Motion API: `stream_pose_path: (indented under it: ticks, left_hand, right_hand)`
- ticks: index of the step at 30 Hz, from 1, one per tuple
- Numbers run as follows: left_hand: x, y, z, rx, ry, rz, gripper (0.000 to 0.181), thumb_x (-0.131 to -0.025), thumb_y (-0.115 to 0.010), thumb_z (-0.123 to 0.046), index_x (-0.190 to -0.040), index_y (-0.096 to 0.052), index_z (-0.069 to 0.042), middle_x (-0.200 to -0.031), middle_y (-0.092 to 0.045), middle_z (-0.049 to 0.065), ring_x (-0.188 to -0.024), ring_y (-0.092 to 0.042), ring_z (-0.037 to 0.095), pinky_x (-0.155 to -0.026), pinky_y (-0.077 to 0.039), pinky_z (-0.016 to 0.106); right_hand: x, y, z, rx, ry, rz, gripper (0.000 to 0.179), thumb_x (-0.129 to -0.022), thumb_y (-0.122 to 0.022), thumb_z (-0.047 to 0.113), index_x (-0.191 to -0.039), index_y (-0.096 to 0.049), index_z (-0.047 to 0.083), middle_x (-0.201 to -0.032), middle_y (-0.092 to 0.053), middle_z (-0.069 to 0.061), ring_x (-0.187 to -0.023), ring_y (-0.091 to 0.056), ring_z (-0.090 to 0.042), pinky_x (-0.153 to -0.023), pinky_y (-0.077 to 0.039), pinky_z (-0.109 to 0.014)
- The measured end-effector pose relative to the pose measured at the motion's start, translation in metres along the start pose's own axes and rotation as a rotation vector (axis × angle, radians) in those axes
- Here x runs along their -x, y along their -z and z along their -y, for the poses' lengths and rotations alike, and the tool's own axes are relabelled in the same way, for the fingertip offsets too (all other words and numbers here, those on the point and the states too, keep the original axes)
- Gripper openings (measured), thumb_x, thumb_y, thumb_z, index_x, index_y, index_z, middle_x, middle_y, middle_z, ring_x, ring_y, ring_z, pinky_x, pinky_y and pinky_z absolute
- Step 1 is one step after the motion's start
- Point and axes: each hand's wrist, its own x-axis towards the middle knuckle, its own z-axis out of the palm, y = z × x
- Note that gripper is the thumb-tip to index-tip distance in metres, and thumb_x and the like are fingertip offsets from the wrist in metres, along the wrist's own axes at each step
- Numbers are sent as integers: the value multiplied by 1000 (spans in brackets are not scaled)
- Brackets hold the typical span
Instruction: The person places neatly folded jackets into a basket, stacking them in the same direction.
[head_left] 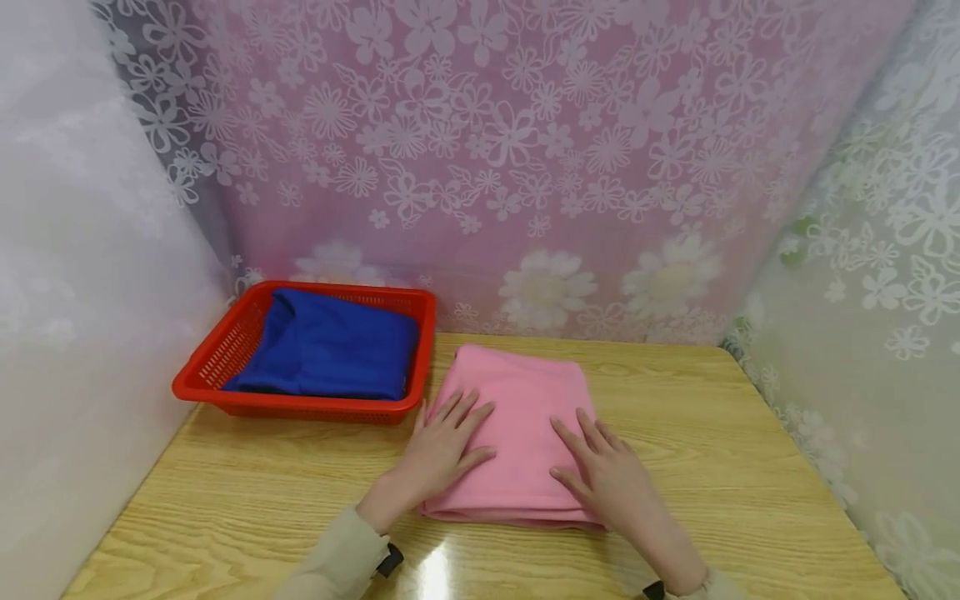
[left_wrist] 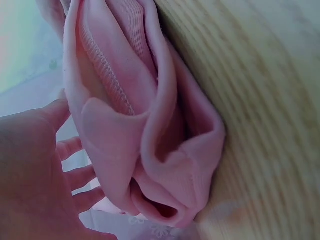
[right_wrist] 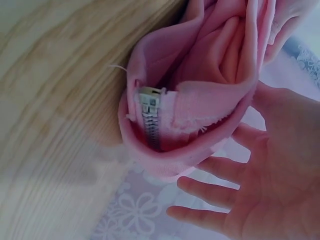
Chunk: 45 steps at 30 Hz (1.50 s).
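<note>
A folded pink garment (head_left: 517, 417) lies on the wooden table in the head view. My left hand (head_left: 442, 446) rests on its left side with the fingers spread and straight. On the right side my right hand (head_left: 611, 471) touches it in the same way, fingers extended. From the left wrist, the layered folds of the pink garment (left_wrist: 115, 135) show a stitched seam and ribbed cloth. In the right wrist view a metal zipper (right_wrist: 151, 117) shows inside the folded edge of the garment. Neither hand grips the cloth.
A red plastic basket (head_left: 300, 406) stands at the back left of the table (head_left: 720, 483), holding a folded blue garment (head_left: 337, 346). Flower-patterned curtains (head_left: 510, 150) hang behind the table and along both sides. Black bands (head_left: 390, 560) sit at the wrists.
</note>
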Motion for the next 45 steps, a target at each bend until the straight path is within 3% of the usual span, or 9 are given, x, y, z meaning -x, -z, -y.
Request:
stream_pose_path:
  ticks: [7, 13, 17, 23, 27, 31, 34, 37, 45]
  left_hand:
    - [6, 1, 7, 46, 16, -19, 62, -101, -57, -50, -154, -45, -22, -163, -35, 8, -151, -28, 34, -109, -27, 75]
    - [17, 6, 16, 125, 99, -89, 55, -100, -61, -43, -148, -53, -16, -156, -46, 9, -139, -45, 40, -104, -37, 73]
    - [31, 10, 27, 143, 160, -125, 53, -98, -66, -37, -143, -57, -11, -144, -57, 15, -122, -58, 44, -99, -45, 66]
    - [47, 7, 42, 176, 274, -104, 57, -98, -66, -38, -144, -56, -7, -129, -66, 23, -110, -65, 44, -89, -52, 61]
    - [48, 3, 46, 336, 311, -65, 63, -99, -64, -41, -149, -49, -5, -135, -61, 26, -117, -62, 45, -94, -50, 62]
    - [42, -2, 42, 607, 376, -40, 69, -100, -63, -38, -156, -38, -6, -151, -47, 25, -135, -48, 44, -108, -39, 62]
    - [32, -6, 37, 844, 456, -53, 71, -102, -61, -36, -159, -32, -6, -159, -36, 23, -144, -36, 42, -116, -29, 61]
    - [23, -9, 33, 1009, 513, -90, 71, -103, -58, -32, -160, -27, -5, -162, -30, 23, -147, -30, 43, -119, -24, 61]
    - [17, -12, 25, 1142, 507, -144, 62, -105, -53, -18, -162, -27, -13, -165, -23, 22, -147, -28, 44, -117, -24, 63]
  right_hand:
    - [1, 0, 2, -66, 4, 10, 67, -92, -73, 41, -152, -49, 21, -151, -46, -26, -121, -57, -52, -93, -49, -67]
    - [6, 8, -16, -207, -2, 98, 66, -97, -67, 42, -155, -44, 23, -156, -41, -23, -117, -58, -53, -82, -54, -62]
    - [8, 12, -31, -325, -90, 175, 65, -100, -62, 43, -158, -39, 23, -159, -36, -23, -111, -64, -48, -75, -56, -56]
    - [9, 11, -47, -492, -257, 250, 65, -104, -56, 41, -159, -35, 14, -155, -38, -30, -119, -61, -47, -89, -54, -59]
    - [5, 6, -48, -667, -342, 294, 67, -106, -54, 37, -162, -27, 12, -152, -41, -33, -127, -56, -46, -91, -56, -50]
    - [-2, -1, -45, -874, -429, 325, 70, -107, -53, 34, -164, -17, 14, -152, -37, -37, -132, -51, -47, -89, -57, -41]
    - [-6, -4, -45, -966, -463, 325, 71, -108, -51, 31, -164, -12, 16, -152, -35, -38, -131, -51, -45, -86, -56, -37]
    - [-9, -8, -46, -1034, -479, 327, 71, -108, -51, 29, -165, -10, 19, -152, -34, -37, -128, -53, -42, -83, -55, -35]
    - [-8, -9, -56, -1243, -502, 356, 75, -107, -54, 28, -165, -6, 30, -160, -21, -30, -135, -47, -40, -92, -55, -39]
